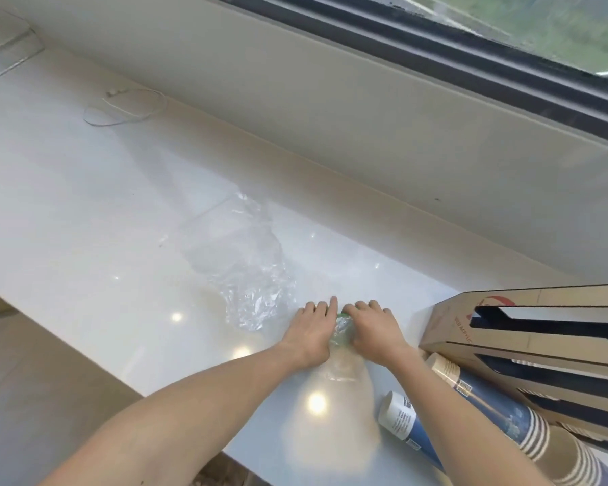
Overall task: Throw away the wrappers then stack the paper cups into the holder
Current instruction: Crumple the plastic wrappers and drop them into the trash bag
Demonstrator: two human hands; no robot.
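Early stage — left hand [311, 331] and right hand [374, 326] pinch sleeve [343, 329] end; loose wrapper [243, 271] unbinned, cups [499, 415] unstacked, holder [527, 331] w/o cups.

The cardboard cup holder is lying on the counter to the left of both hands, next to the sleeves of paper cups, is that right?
Not quite. The head view shows the cardboard cup holder lying on the counter to the right of both hands, next to the sleeves of paper cups.

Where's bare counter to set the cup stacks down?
Bare patch: left of the loose clear wrapper, toward the white cable. Crowded: the right corner, where cup stacks lie against the cardboard holder, and both hands bunch a wrapper.
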